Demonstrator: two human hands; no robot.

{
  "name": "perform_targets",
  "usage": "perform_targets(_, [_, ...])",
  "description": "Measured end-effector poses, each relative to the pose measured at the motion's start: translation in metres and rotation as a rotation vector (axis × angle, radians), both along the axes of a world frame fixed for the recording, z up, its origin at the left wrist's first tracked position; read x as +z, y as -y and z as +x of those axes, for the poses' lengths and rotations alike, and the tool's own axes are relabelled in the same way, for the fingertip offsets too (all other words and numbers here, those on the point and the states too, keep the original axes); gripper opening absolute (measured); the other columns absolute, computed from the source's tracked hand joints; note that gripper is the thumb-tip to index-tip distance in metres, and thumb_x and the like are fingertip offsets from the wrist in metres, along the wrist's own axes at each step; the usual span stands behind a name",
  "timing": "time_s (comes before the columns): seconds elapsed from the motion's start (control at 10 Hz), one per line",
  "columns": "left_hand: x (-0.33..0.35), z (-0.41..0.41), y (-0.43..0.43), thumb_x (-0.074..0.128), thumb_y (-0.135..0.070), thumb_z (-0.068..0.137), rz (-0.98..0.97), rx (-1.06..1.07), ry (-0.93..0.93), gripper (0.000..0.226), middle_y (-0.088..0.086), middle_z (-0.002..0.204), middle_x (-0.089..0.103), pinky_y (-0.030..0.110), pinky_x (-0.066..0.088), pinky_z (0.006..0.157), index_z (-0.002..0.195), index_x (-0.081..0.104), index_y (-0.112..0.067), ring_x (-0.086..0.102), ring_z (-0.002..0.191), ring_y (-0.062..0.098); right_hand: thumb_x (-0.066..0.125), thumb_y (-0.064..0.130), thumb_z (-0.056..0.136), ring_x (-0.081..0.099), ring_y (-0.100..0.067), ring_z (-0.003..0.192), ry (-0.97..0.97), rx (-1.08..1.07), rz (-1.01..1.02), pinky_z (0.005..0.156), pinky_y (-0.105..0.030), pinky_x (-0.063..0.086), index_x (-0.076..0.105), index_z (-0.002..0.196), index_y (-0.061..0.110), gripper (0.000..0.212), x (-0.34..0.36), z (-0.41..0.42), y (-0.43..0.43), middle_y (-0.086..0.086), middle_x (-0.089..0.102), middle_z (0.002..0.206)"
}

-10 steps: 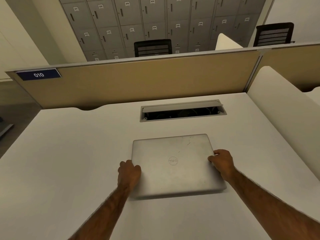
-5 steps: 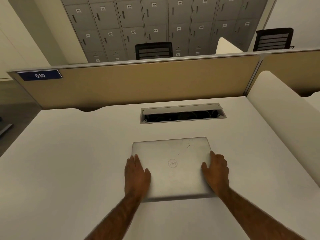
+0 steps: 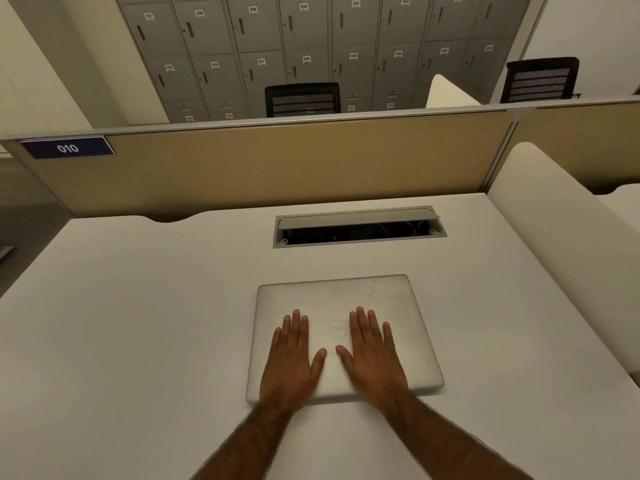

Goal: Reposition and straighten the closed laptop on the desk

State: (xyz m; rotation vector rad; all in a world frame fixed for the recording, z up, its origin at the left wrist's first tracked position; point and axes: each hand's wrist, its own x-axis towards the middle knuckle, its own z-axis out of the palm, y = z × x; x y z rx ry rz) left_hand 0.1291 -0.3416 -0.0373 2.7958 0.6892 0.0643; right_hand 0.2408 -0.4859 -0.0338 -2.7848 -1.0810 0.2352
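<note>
Laptop (image 3: 388,306) closed, silver, scuffed (round logo mid-lid), on the white desk (image 3: 138,323), both hands flat, open, atop.

Under both flat palms the closed laptop (image 3: 388,306) is showing a brushed, silvery metal lid, matt and faintly scuffed toward its far right corner. Around it the desk (image 3: 138,323) is looking smooth, pale and matt. Beyond the fingertips, the partition (image 3: 277,168) is reading as tan woven cloth.
</note>
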Motion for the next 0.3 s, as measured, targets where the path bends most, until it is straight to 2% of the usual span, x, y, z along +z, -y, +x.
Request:
perform_targets(0.2, [0.0001,-0.0033,0.0064,0.008,-0.059,0.096,-0.012,0.016,-0.068,0.077,-0.002,0.165,-0.024,0.035,-0.006,0.127,0.156,-0.017,-0.019,-0.020,0.154,0.015,0.007,0.059,0.100,-0.018,-0.021,0.157,-0.012,-0.013,-0.036,0.119,-0.041,-0.022,-0.010,0.161,0.016,0.077,-0.0070,-0.0060,0.0072,0.001,-0.022,0.167])
perform_targets(0.3, [0.0032,-0.0043,0.0071,0.007,-0.060,0.096,-0.042,0.016,-0.086,0.076,-0.002,0.165,-0.024,0.036,-0.006,0.127,0.153,-0.022,-0.020,-0.021,0.153,0.015,0.007,0.060,0.100,-0.026,-0.020,0.153,-0.030,-0.014,-0.026,0.112,-0.038,-0.031,-0.016,0.158,0.017,0.076,-0.0048,-0.0054,0.0074,0.002,-0.028,0.164])
